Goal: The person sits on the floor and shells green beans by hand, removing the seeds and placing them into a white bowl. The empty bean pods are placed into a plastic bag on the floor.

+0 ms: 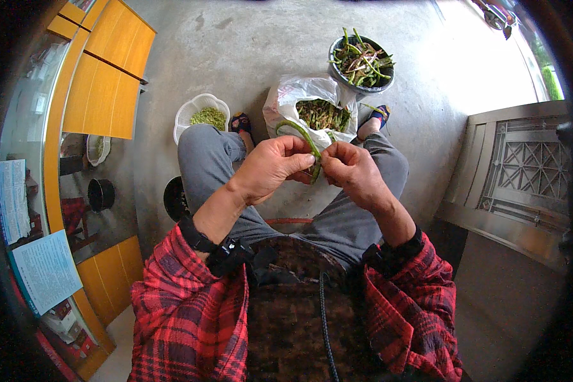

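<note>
My left hand grips a long curved green bean pod between thumb and fingers. Fingertips of my right hand pinch at the same pod, close beside the left thumb. Just beyond both hands, a white plastic bag stands open on the floor, holding many green and brownish pods. Behind it to the right, a dark round basin is heaped with pods or empty hulls. Left of my knee, a white plastic basket contains small pale green beans.
Part of a black round container shows beside my left thigh. A wooden cabinet with glass runs along the left, with papers on it. A metal door panel stands at the right. Grey concrete floor lies ahead.
</note>
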